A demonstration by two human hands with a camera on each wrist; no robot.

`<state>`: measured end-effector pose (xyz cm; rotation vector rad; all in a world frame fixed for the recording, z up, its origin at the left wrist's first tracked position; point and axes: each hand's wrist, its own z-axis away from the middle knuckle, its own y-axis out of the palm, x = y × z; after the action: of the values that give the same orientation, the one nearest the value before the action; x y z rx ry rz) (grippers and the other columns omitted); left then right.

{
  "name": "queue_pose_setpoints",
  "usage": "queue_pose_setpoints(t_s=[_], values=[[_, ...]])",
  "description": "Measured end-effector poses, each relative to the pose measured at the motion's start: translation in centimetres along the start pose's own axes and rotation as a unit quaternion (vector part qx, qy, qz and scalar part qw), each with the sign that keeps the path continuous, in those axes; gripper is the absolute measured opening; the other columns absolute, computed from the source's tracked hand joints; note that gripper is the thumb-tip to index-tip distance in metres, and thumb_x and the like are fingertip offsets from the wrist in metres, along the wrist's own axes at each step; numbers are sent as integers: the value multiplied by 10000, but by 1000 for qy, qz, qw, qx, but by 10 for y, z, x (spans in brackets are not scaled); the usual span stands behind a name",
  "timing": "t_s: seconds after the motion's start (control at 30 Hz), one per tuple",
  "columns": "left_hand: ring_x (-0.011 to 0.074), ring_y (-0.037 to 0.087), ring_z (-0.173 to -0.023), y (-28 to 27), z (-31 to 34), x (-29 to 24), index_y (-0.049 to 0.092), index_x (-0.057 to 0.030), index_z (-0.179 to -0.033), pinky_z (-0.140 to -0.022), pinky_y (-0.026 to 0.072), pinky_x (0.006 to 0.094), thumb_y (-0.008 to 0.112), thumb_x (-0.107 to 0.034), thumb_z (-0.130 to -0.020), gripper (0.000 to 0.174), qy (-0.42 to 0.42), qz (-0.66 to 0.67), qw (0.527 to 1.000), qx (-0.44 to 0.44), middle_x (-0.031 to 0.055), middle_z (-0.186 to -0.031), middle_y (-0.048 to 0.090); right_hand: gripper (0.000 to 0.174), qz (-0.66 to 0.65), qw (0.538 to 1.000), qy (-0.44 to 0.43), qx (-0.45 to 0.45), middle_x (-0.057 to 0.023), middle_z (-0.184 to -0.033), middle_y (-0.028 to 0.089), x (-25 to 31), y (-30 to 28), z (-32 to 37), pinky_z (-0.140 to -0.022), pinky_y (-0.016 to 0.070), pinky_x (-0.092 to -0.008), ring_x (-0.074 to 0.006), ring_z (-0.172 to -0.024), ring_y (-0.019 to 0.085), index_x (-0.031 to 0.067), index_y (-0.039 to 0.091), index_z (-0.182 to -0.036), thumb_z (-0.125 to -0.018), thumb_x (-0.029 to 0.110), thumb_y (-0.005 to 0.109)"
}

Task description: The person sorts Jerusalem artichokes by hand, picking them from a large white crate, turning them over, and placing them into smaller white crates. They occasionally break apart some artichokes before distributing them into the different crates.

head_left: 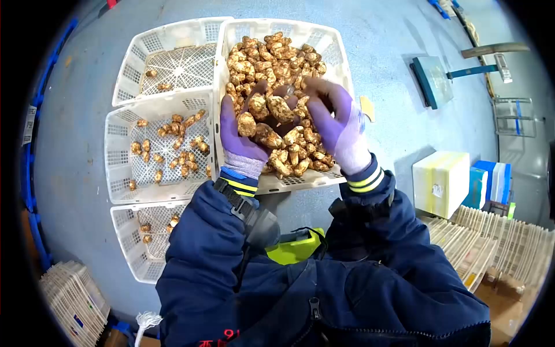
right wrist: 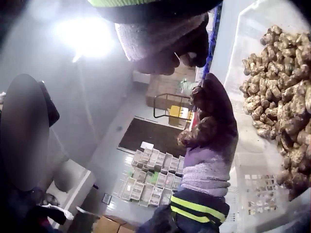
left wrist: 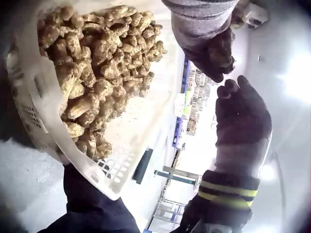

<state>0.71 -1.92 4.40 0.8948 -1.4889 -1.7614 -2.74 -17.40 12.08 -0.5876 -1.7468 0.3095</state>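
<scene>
My left hand (head_left: 245, 130), in a purple glove, cradles several brown-and-cream mushrooms (head_left: 280, 110) over a white crate (head_left: 341, 52) heaped with more of them. In the right wrist view, mushrooms (right wrist: 199, 131) lie along the left palm and fingers (right wrist: 221, 107). My right hand (head_left: 335, 113), gloved alike, is close by on the right, its fingers bent toward the held mushrooms. From the left wrist, the right hand (left wrist: 243, 121) shows curled fingers. A small pale spot shows by its fingertips in the right wrist view; I cannot tell whether it holds something.
Three smaller white crates stand left of the full one: a back crate (head_left: 179, 66), a middle crate (head_left: 115, 156) and a front crate (head_left: 130, 243), each with some mushrooms. A platform scale (head_left: 433, 81), a foam box (head_left: 442, 182) and stacked crates (head_left: 509, 237) stand at the right.
</scene>
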Motion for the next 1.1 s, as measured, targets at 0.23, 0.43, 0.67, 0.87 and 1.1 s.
queue_pose_setpoints(t_s=[0.23, 0.43, 0.67, 0.87, 1.1], values=[[410, 440, -1284, -9, -10, -6, 409, -68, -1408, -1081, 352, 536, 370, -467, -984, 584, 68, -38, 997, -24, 217, -1390, 463, 441, 209, 969, -64, 119, -164, -1003, 591, 12, 35, 27, -792, 469, -446, -368, -914, 579, 49, 545, -1223, -808, 142, 664], [397, 507, -1218, -1, -6, -10, 485, -52, -1345, -1018, 416, 547, 449, -352, -971, 480, 72, -13, 997, -21, 202, -1319, 533, 249, -161, 957, 198, 139, -122, -879, 639, 1, 30, 21, -702, 494, -283, -235, -805, 641, -4, 634, -1068, -864, 137, 641], [383, 481, -1261, -5, -1, -21, 490, -25, -1345, -1062, 371, 568, 480, -329, -937, 509, 47, 26, 998, 26, 205, -1349, 510, 242, -553, 749, 345, 116, -83, -830, 635, -14, 13, 39, -626, 541, -266, -180, -737, 640, -19, 580, -1093, -943, 166, 543], [405, 460, -1273, 6, 4, -24, 448, -34, -1376, -1071, 351, 582, 408, -458, -958, 597, 56, 11, 998, 15, 211, -1390, 467, 236, -443, 830, 333, 57, -96, -895, 635, -26, 15, 38, -644, 551, -267, -148, -750, 638, -17, 584, -1081, -934, 167, 568], [384, 546, -1177, 8, -2, -23, 487, -96, -1347, -953, 456, 607, 329, -551, -958, 619, 60, -35, 996, -51, 163, -1302, 549, 242, -480, 801, 355, 39, -66, -777, 618, -32, 2, 35, -570, 505, -232, -141, -638, 617, 13, 580, -1042, -935, 229, 560]])
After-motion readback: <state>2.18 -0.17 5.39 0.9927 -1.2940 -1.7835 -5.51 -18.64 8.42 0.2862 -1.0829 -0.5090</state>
